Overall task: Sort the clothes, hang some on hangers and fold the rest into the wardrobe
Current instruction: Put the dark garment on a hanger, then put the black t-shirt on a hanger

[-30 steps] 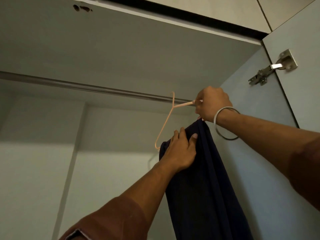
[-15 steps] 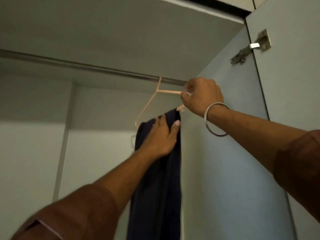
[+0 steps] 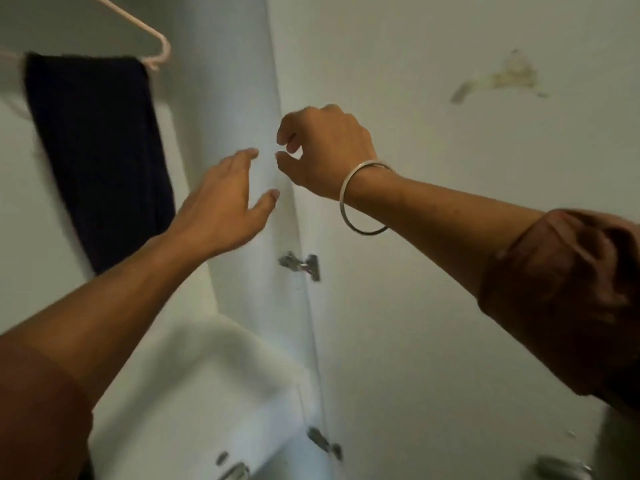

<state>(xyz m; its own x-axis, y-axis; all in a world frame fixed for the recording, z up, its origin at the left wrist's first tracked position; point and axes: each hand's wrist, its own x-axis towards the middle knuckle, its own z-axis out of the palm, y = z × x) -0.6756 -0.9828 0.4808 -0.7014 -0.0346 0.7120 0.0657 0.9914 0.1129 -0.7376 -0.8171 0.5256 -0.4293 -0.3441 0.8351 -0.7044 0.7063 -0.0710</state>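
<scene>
A dark navy cloth (image 3: 97,150) is hanging over the bottom bar of a pink hanger (image 3: 152,46) at the upper left, inside the wardrobe; its long axis is running downward and slightly to the right in this tilted view, with the folded top edge lying along the bar and the loose end pointing down. The hanger's hook is lying outside the frame, so what it is hanging from cannot be told. Both hands are hovering apart from the cloth, in front of the pale side panel (image 3: 242,81). The left hand (image 3: 225,206) is reaching up with fingers straight and thumb spread, its grip wide and holding nothing. The right hand (image 3: 322,150), with a silver bangle (image 3: 363,199) on its wrist, is showing loosely curled fingers, thumb and forefinger close but apparently holding nothing, though blur is making this uncertain. A metal hinge (image 3: 301,266) is sitting below the hands on the open door (image 3: 450,306).
</scene>
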